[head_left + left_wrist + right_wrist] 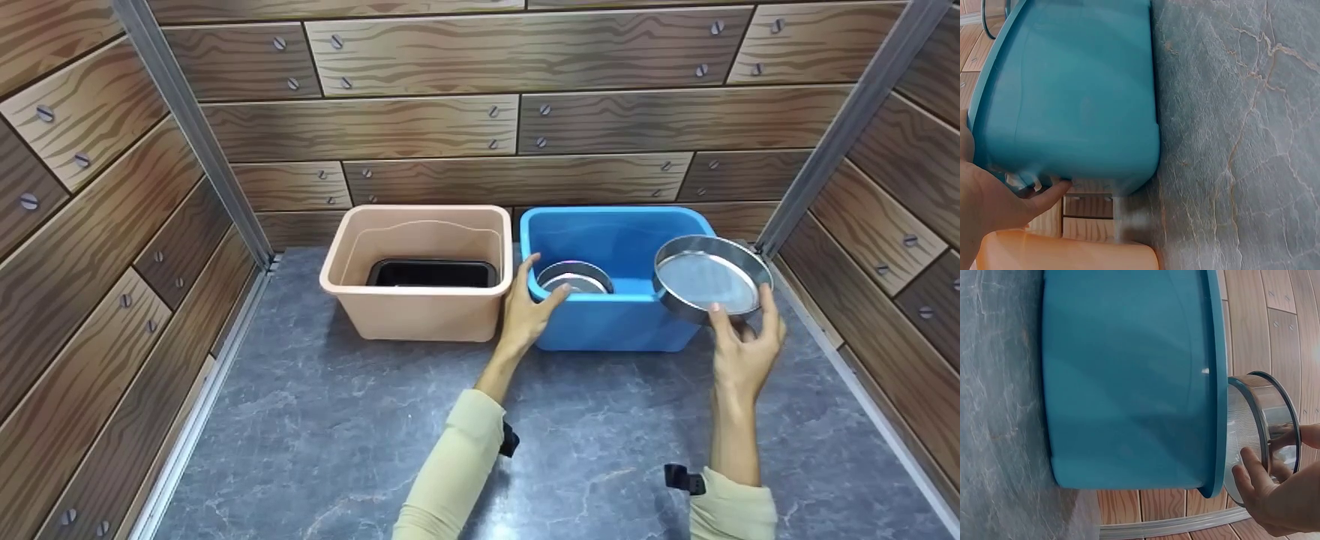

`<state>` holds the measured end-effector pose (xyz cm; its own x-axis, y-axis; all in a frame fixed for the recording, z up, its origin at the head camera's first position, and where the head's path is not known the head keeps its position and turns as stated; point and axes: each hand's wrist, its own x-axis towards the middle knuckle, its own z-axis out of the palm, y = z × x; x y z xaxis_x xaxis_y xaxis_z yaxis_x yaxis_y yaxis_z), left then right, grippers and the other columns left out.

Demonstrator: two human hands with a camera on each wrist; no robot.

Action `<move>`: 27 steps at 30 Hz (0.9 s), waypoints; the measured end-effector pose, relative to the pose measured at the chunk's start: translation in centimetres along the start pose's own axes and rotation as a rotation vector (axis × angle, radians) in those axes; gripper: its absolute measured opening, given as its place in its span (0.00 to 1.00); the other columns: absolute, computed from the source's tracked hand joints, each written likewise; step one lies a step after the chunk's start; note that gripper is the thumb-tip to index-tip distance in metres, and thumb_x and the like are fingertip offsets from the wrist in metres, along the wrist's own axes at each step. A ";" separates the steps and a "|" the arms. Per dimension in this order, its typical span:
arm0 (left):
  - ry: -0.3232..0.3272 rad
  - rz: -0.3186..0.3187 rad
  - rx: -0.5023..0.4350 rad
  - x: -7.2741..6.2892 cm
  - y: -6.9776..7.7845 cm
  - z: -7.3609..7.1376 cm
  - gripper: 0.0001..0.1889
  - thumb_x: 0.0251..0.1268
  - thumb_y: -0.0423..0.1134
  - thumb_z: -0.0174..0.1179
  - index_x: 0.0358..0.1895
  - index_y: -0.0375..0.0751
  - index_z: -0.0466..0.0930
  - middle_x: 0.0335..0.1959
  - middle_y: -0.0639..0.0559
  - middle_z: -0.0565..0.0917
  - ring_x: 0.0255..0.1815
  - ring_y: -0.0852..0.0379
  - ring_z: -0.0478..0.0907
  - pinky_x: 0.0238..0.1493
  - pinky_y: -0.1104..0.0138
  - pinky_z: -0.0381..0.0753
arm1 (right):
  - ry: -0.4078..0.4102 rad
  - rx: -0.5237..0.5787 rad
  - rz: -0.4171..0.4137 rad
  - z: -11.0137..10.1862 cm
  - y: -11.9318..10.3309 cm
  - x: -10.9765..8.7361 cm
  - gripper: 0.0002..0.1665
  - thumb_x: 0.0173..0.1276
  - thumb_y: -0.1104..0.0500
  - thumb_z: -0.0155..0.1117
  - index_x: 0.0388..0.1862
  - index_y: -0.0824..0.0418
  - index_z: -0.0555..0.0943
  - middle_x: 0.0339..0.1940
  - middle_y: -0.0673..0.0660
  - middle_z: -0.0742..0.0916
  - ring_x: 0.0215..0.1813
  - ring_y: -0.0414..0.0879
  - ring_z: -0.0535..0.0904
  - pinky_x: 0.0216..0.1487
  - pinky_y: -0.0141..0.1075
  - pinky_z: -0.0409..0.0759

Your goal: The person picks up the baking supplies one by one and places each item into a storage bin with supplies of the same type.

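Note:
My right hand [746, 356] holds a round metal sieve [705, 281] by its rim, tilted, at the right front corner of the blue bin [611, 326]. In the right wrist view the fingers [1255, 472] lie against the mesh side of the sieve [1269, 416], close to the bin's rim. My left hand [525, 311] grips the blue bin at its left front corner, thumb over the front rim and fingers along the left side. Inside that bin, near the left hand, lies another round metal piece [575, 268], partly hidden by the front wall.
A peach bin [420, 319] stands left of the blue one, with a narrow gap between them. Inside it sits a black rectangular container [431, 274]. Wood-patterned walls [420, 127] close in the grey marbled tabletop [337, 420] at the back and sides.

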<state>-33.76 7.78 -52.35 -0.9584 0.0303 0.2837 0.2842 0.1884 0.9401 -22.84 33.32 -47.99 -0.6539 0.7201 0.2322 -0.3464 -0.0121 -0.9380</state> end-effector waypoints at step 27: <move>-0.007 -0.009 0.016 0.0 0.1 -0.1 0.41 0.64 0.54 0.72 0.79 0.54 0.65 0.78 0.48 0.69 0.76 0.50 0.67 0.75 0.55 0.67 | -0.082 -0.178 -0.051 3.0 0.3 0.3 0.47 0.66 0.66 0.72 0.82 0.57 0.65 0.75 0.62 0.65 0.62 0.56 0.74 0.66 0.39 0.76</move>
<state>-33.78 7.71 -52.26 -0.9610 0.0356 0.2741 0.2755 0.2045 0.9393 -25.14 31.45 -47.43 -0.6935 0.6578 0.2939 -0.2606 0.1513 -0.9535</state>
